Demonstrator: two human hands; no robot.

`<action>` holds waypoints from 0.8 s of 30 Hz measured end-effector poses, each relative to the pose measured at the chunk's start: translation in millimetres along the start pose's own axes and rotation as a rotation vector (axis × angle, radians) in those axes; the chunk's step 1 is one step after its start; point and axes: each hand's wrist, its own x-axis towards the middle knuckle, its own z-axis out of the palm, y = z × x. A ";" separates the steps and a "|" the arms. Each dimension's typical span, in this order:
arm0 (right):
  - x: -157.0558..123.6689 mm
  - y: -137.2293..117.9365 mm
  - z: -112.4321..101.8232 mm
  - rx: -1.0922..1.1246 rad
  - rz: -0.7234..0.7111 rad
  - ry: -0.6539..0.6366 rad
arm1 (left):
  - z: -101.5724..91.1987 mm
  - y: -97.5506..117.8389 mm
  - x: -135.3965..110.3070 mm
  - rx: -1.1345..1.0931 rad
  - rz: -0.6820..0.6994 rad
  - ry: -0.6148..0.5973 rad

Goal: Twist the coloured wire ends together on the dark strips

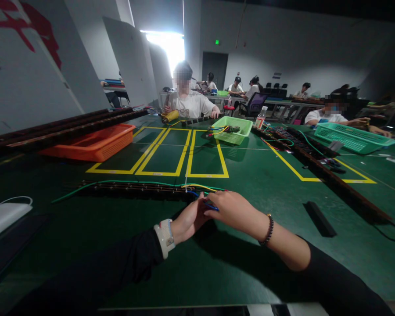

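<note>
A long dark strip point(134, 189) with wires along it lies crosswise on the green table in front of me. A green wire point(118, 181) runs over its top and trails past the left end, and a yellow wire point(197, 188) leaves the right end. A thin white cable tie point(186, 175) stands up from the strip. At that right end my left hand point(189, 220) and my right hand point(238, 211) meet, fingers closed around a blue wire point(212, 206). The fingers partly hide the wire's end.
An orange basket point(118, 147) stands left under long dark strips point(69, 125). Yellow tape rectangles point(159, 174), a light green basket point(238, 139) and a bottle point(260, 118) lie beyond. More strips point(332, 180) and a black bar point(319, 219) are right. A co-worker point(191, 103) sits opposite.
</note>
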 end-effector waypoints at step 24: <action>27.2 55.8 31.0 0.197 -0.056 0.239 | 3.8 2.6 -12.7 0.461 0.004 -0.278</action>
